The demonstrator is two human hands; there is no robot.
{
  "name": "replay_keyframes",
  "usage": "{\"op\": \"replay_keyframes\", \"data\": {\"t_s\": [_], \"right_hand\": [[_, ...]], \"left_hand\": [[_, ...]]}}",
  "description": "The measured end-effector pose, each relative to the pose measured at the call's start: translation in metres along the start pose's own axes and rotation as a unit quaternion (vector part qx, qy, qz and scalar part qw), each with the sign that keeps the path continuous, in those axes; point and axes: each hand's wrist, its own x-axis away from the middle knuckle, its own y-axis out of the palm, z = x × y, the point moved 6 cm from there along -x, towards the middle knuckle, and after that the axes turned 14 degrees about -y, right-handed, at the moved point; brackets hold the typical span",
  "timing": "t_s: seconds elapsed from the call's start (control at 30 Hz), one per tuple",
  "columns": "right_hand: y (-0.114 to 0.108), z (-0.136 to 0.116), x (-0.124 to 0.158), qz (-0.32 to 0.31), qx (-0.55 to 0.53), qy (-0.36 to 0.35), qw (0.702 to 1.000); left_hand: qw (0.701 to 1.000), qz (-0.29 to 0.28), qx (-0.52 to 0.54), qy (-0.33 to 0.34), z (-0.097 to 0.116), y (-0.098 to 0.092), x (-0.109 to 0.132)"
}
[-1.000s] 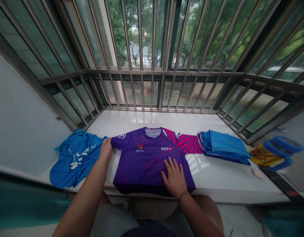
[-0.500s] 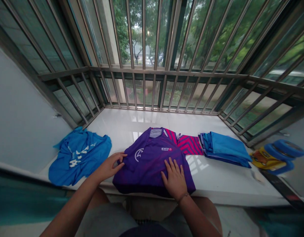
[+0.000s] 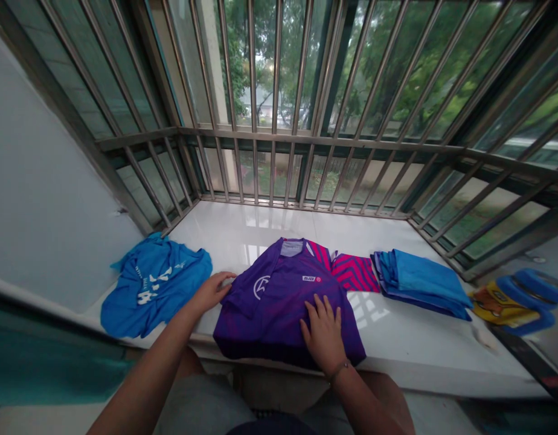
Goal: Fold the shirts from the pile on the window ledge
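Purple shirt (image 3: 288,308): thin-looking cloth, smooth, faint sheen. Blue shirt (image 3: 159,287): cloth, matt, surface wrinkled. Folded clothes (image 3: 428,281): smooth cloth, soft sheen on top. Sill (image 3: 397,338): hard, smooth, glossy, mirror-like reflections. Bars (image 3: 328,140): bare metal, polished. Panes (image 3: 391,90): glass. Wall (image 3: 48,181): smooth, matt. Container (image 3: 509,302): appears plastic, smooth
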Motion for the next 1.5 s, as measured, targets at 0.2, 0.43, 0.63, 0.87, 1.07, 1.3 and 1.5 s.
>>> {"op": "replay_keyframes", "data": {"t_s": [0.2,0.43,0.63,0.87,1.07,1.3,1.5], "right_hand": [[0.005,-0.127,-0.043,-0.01,-0.1,-0.186,0.977],[0.049,-0.139,-0.107,-0.016,-0.143,-0.12,0.982],[0.06,-0.082,-0.112,0.164,-0.38,-0.054,0.909],[0.072,-0.073,-0.108,0.126,-0.499,-0.001,0.857],[0.075,-0.06,-0.108,0.143,-0.553,0.065,0.818],[0.053,-0.072,-0.106,0.163,-0.48,-0.017,0.862],[0.054,-0.073,-0.115,0.073,-0.464,-0.003,0.883]], "left_hand": [[0.992,0.0,0.1,-0.072,-0.013,0.008,-0.009],[0.97,-0.009,0.217,-0.108,-0.034,0.008,-0.009],[0.999,-0.004,0.043,0.029,-0.007,0.012,0.004],[0.995,0.05,-0.086,0.024,0.013,0.021,0.002],[0.988,0.062,-0.141,0.033,0.022,0.025,-0.015],[0.997,0.071,-0.014,0.002,-0.003,0.008,-0.031],[0.999,0.034,-0.01,0.024,-0.002,0.016,-0.027]]}}
